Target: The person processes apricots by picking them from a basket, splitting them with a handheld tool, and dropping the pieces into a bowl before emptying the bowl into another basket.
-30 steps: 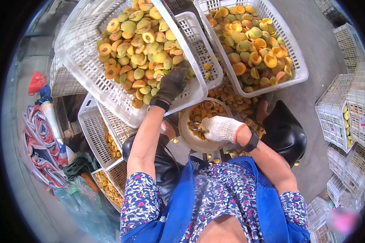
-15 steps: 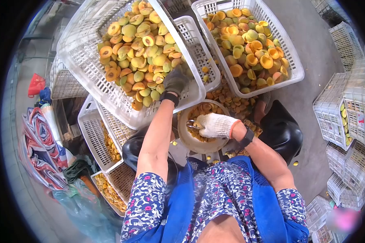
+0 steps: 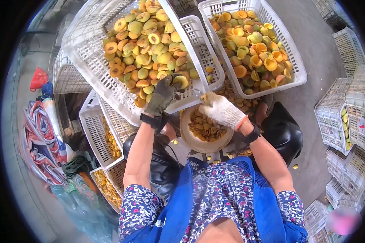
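My left hand (image 3: 163, 95), in a dark grey-green glove, is closed on a peach half (image 3: 181, 82) at the near edge of the tilted white crate (image 3: 89, 77). That crate is heaped with halved peaches (image 3: 144, 56), some with the stone showing. My right hand (image 3: 221, 108), in a white knitted glove, is closed round a metal loop tool, now mostly hidden and blurred. It hovers above a round tub (image 3: 186, 139) containing brownish-orange scraps (image 3: 207, 127).
A white crate (image 3: 298, 79) of hollowed peach halves stands ahead right. Another crate (image 3: 215, 79) sits between the two. Crates with orange pieces (image 3: 85, 117) stand at left, near striped sheeting (image 3: 40, 141) and plastic bags (image 3: 79, 202). Stacked crates (image 3: 332, 105) line the right.
My left hand has drawn back from the peach pile and now holds up a peach half. My right hand has risen from the tub, moving slightly forward and right. The view has shifted slightly.
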{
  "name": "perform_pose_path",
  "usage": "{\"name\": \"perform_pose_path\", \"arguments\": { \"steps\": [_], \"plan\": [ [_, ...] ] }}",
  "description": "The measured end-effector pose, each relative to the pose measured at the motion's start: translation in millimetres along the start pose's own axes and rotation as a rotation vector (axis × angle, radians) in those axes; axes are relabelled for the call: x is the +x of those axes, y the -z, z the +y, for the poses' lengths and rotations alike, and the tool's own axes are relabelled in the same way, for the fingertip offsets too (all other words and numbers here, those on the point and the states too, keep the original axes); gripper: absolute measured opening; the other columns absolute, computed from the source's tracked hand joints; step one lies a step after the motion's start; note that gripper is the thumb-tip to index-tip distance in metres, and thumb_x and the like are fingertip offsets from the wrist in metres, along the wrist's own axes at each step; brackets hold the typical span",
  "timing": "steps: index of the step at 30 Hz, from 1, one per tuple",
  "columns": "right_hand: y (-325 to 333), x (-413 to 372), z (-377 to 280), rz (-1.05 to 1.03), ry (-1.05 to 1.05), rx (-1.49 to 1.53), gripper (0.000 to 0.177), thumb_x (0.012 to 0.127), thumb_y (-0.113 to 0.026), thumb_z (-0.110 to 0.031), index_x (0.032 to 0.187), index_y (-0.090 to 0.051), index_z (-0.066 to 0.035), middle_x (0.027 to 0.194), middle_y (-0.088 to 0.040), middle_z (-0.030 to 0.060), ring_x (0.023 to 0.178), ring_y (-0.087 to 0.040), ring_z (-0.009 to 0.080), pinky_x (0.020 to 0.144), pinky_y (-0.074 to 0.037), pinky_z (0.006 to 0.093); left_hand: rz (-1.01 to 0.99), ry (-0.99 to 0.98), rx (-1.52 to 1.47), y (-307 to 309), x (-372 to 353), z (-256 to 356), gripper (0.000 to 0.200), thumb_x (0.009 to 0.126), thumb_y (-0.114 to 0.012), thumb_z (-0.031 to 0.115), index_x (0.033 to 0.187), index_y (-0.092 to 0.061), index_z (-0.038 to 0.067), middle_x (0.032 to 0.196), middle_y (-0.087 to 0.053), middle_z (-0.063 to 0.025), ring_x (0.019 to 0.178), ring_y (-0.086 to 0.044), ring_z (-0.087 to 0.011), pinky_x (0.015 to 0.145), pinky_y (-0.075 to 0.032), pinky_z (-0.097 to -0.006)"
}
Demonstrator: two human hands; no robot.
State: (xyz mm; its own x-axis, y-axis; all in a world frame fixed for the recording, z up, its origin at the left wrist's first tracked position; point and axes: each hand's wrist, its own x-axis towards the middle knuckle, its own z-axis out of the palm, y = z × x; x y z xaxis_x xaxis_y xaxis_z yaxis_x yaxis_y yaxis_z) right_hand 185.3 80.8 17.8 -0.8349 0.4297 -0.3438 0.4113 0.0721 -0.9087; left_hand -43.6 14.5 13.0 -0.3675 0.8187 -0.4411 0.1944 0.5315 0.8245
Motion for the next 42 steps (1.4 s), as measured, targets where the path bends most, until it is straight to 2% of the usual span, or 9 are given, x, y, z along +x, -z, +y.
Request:
{"name": "perform_pose_path", "arguments": {
  "steps": [3, 13, 19, 23, 25, 27, 30, 36, 42],
  "plan": [
    [-8.3, 5.8, 0.9, 0.343, 0.441, -0.237, 0.029, 0.086, -0.063, -0.020, 0.105, -0.055, 0.000, 0.082, -0.061, 0.0240, 0.083, -0.062, 0.0405, 0.071, -0.048, 0.0447, 0.012, 0.028, -0.269, -3.7, -27.4, 22.7, 0.032, 0.089, -0.059, 0.007, 0.119, -0.058, -0.002, 0.098, -0.066, -0.0076, 0.079, -0.064, -0.0125, 0.058, -0.051, -0.0228],
    [-14.1, 6.2, 6.5, 0.550, 0.599, -0.964, 0.013, 0.082, -0.063, -0.009, 0.094, -0.062, -0.006, 0.104, -0.057, 0.0131, 0.080, -0.061, 0.0305, 0.066, -0.051, 0.0419, 0.136, -0.023, -0.222, 1.9, -47.7, 45.9, 0.040, 0.091, -0.056, 0.007, 0.130, -0.051, 0.000, 0.097, -0.064, -0.0051, 0.063, -0.058, -0.0084, 0.057, -0.050, -0.0222],
    [-14.7, 9.1, -20.4, 0.486, 0.234, 0.081, 0.022, 0.085, -0.065, -0.011, 0.101, -0.054, 0.000, 0.075, -0.063, 0.0201, 0.072, -0.063, 0.0398, 0.059, -0.048, 0.0444, 0.325, -0.629, -0.281, 19.9, -18.7, 152.6, 0.040, 0.089, -0.059, 0.011, 0.127, -0.053, -0.001, 0.108, -0.064, -0.0112, 0.079, -0.062, -0.0133, 0.074, -0.053, -0.0263],
    [-3.6, 4.8, -21.1, 0.497, 0.351, -0.188, 0.019, 0.085, -0.065, -0.010, 0.099, -0.055, -0.002, 0.082, -0.061, 0.0208, 0.070, -0.060, 0.0407, 0.060, -0.048, 0.0452, 0.679, -0.540, 0.216, 87.9, 37.7, 110.6, 0.041, 0.090, -0.061, 0.017, 0.129, -0.053, 0.005, 0.121, -0.062, -0.0116, 0.102, -0.062, -0.0220, 0.089, -0.050, -0.0333],
    [-13.0, 7.6, 2.7, 0.485, 0.332, -0.266, 0.012, 0.083, -0.062, -0.009, 0.094, -0.058, -0.007, 0.102, -0.060, 0.0166, 0.074, -0.062, 0.0318, 0.060, -0.049, 0.0388, 0.943, -0.931, 0.531, 148.6, 76.0, 44.0, 0.037, 0.089, -0.061, 0.020, 0.123, -0.055, 0.009, 0.118, -0.061, -0.0148, 0.110, -0.058, -0.0316, 0.096, -0.045, -0.0398],
    [-16.1, 3.9, 12.3, 0.589, 0.483, -0.790, 0.014, 0.080, -0.060, -0.012, 0.094, -0.062, -0.012, 0.112, -0.059, 0.0125, 0.082, -0.061, 0.0239, 0.064, -0.048, 0.0322, 1.102, -0.670, 1.001, 195.7, 96.2, 8.2, 0.044, 0.091, -0.051, 0.020, 0.134, -0.047, 0.013, 0.132, -0.053, -0.0178, 0.117, -0.053, -0.0377, 0.098, -0.042, -0.0471],
    [-12.8, 6.4, 1.6, 0.479, 0.333, -0.305, 0.026, 0.086, -0.067, -0.018, 0.103, -0.053, -0.004, 0.084, -0.062, 0.0159, 0.076, -0.062, 0.0386, 0.065, -0.049, 0.0450, 0.954, -0.399, 1.112, 220.0, 104.2, -3.2, 0.043, 0.091, -0.047, 0.019, 0.134, -0.046, 0.014, 0.138, -0.048, -0.0143, 0.113, -0.056, -0.0364, 0.090, -0.048, -0.0483],
    [-7.3, 9.4, -18.1, 0.453, 0.345, -0.176, 0.023, 0.086, -0.065, -0.015, 0.101, -0.052, -0.004, 0.074, -0.059, 0.0172, 0.072, -0.062, 0.0394, 0.062, -0.048, 0.0430, 0.962, -0.380, 1.004, 190.7, 78.8, 10.1, 0.036, 0.084, -0.061, 0.016, 0.119, -0.051, 0.010, 0.126, -0.056, -0.0139, 0.106, -0.059, -0.0376, 0.081, -0.051, -0.0470],
    [-15.2, 16.9, -8.4, 0.487, 0.493, -0.286, 0.022, 0.085, -0.065, -0.013, 0.099, -0.051, -0.003, 0.071, -0.053, 0.0180, 0.066, -0.056, 0.0381, 0.063, -0.047, 0.0403, 0.233, -0.065, -0.225, 97.7, 5.5, 26.8, 0.046, 0.091, -0.062, 0.011, 0.133, -0.047, 0.004, 0.111, -0.062, -0.0079, 0.080, -0.064, -0.0148, 0.065, -0.054, -0.0289]
  ]
}}
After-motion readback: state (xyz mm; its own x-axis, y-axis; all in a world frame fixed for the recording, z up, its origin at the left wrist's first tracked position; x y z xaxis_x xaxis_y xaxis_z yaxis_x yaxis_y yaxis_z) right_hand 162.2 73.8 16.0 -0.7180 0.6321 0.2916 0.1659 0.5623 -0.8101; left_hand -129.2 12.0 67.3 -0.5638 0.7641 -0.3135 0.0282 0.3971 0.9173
